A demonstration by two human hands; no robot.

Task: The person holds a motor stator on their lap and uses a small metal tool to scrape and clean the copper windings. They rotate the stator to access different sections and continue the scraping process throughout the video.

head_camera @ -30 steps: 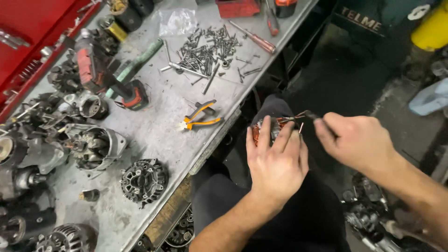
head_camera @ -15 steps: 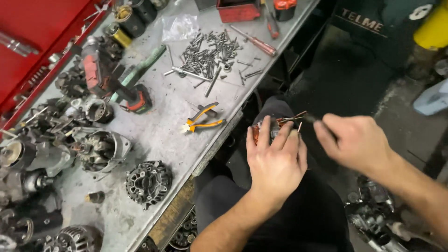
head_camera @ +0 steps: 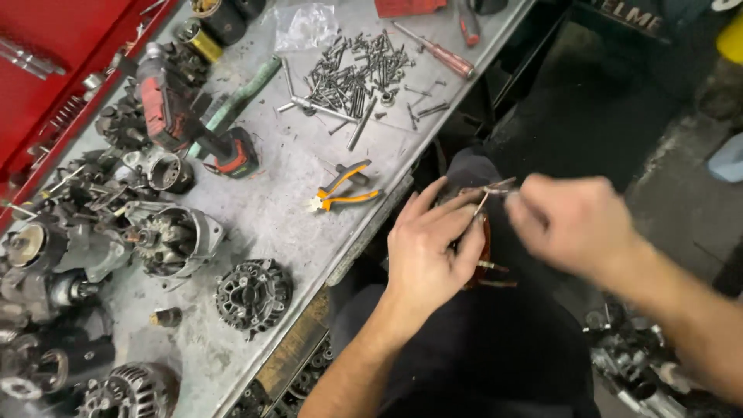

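My left hand (head_camera: 429, 248) rests over a copper-wound coil part (head_camera: 483, 259) on my lap and grips it, thumb and fingers wrapped around it. Thin wire leads (head_camera: 489, 190) stick up from the part. My right hand (head_camera: 576, 224), blurred by motion, pinches the ends of those leads just right of the left fingers. Both hands are off the workbench's right edge, above my dark trousers.
The grey workbench (head_camera: 271, 209) holds orange-handled pliers (head_camera: 344, 190), a red and black cordless driver (head_camera: 190, 128), a pile of screws (head_camera: 356, 70), a red-handled screwdriver (head_camera: 445, 56), and several alternator housings (head_camera: 251, 294). A red tool chest (head_camera: 54, 54) lies at the left. More parts (head_camera: 642, 371) sit on the floor.
The view has dipped slightly toward my lap. My right hand has moved along the wire leads and is now blurred; my left hand has kept its grip on the coil part.
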